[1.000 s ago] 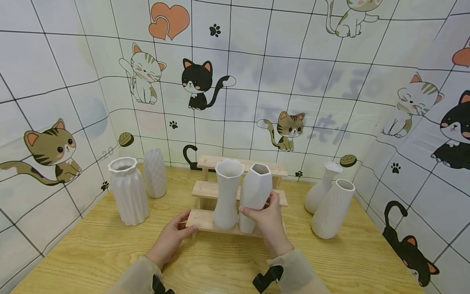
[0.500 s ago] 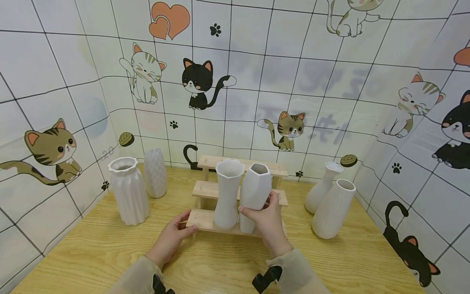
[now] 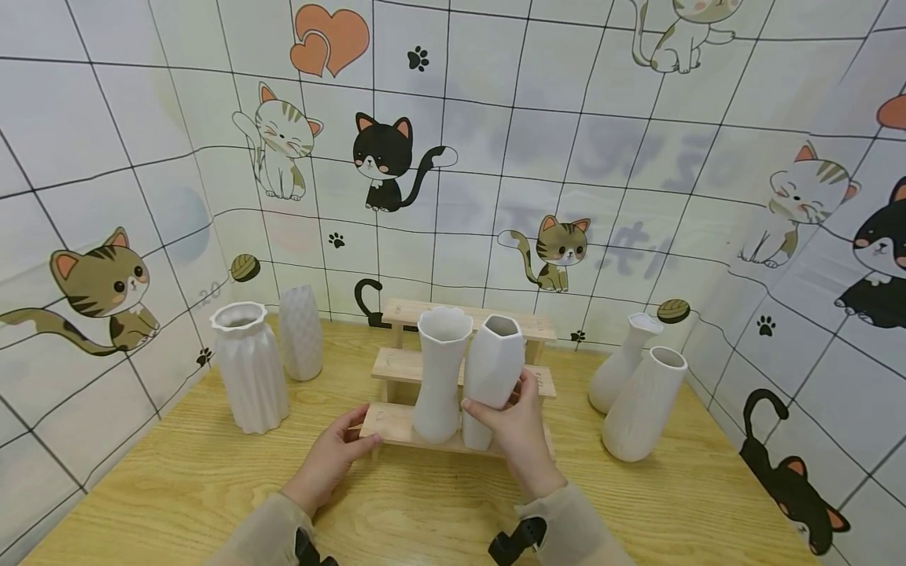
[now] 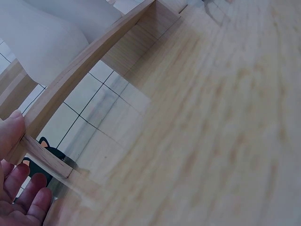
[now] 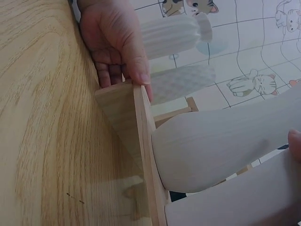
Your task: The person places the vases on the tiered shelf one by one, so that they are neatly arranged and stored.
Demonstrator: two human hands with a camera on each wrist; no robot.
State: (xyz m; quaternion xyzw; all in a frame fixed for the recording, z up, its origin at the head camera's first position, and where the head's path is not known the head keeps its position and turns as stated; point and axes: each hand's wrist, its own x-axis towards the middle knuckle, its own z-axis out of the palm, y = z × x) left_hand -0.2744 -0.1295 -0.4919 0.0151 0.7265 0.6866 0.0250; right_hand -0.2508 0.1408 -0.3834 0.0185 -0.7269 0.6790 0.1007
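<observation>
A three-step wooden stand holds two white vases side by side on its lowest step. At the step's left end, my left hand grips the board, thumb on top and fingers curled at the side; the left wrist view shows its curled fingers by the stand's leg. My right hand holds the faceted vase around its lower half, thumb across the front. This vase stands upright at the step. Just left of it is the waisted vase with a scalloped rim, its base on the board in the right wrist view.
On the wooden table, a pleated vase and a textured vase stand to the left. To the right are a narrow-necked vase and a tapered vase. A cat-print wall covering encloses the table's back and sides.
</observation>
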